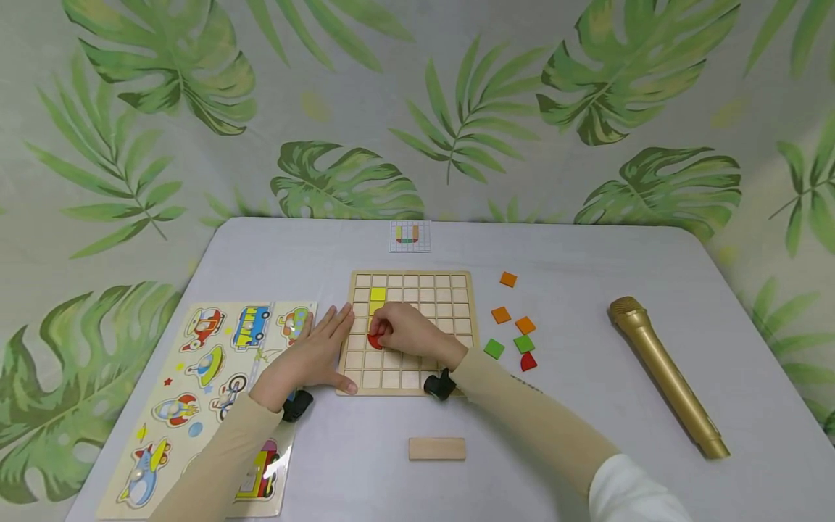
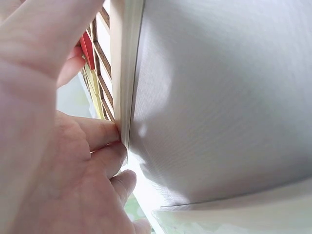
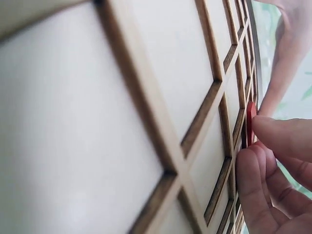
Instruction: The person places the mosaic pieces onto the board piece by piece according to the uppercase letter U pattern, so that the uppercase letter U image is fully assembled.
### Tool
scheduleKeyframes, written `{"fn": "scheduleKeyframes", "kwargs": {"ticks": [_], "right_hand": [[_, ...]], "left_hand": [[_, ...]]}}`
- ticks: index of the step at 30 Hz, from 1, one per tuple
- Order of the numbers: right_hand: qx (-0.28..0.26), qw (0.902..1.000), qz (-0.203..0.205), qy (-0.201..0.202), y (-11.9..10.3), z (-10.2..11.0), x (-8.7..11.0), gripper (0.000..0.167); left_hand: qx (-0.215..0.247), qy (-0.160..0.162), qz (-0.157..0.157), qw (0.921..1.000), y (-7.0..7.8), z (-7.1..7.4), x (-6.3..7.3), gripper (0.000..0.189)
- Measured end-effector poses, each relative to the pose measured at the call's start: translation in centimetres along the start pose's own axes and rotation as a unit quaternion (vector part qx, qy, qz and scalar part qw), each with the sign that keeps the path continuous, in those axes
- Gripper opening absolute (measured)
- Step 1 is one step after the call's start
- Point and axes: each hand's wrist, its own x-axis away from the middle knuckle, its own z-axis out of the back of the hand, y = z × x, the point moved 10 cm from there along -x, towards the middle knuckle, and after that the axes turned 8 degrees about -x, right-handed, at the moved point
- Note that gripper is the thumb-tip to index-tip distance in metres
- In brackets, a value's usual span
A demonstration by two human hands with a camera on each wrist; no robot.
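Observation:
A square wooden grid board lies flat on the table. My right hand is over its left part and pinches a red tile with a curved edge at the grid; in the right wrist view the red tile stands at the fingertips, close to the slats. Just above that spot, a yellow tile sits in a cell, and more yellow shows below it, partly covered by the fingers. Along the board's left edge my left hand rests with fingers extended, its fingertips touching the frame in the left wrist view.
Right of the board lie three orange tiles, two green tiles and a red tile. A pattern card is behind it, a wooden block in front. A vehicle puzzle lies left, a gold microphone far right.

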Motion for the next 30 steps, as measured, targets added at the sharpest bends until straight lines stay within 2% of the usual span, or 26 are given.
{"fn": "scheduleKeyframes", "kwargs": {"ticks": [9,14,24,30], "right_hand": [[-0.114,0.9926,-0.037,0.017,1.6,1.6,0.8,0.010],[-0.149,0.9869,-0.048,0.040,2.7,3.5,1.9,0.013],[-0.221,0.9717,-0.059,0.058,5.6,7.7,6.2,0.021],[-0.226,0.9675,-0.081,0.078,7.4,9.9,8.9,0.022]], "left_hand": [[0.001,-0.002,0.003,1.0000,-0.1,0.0,-0.1,0.126],[0.007,-0.004,0.007,0.9999,-0.1,0.0,-0.1,0.127],[0.009,-0.003,0.005,0.9999,0.2,0.1,0.0,0.125],[0.008,-0.001,0.002,1.0000,0.3,0.3,0.1,0.125]]}}
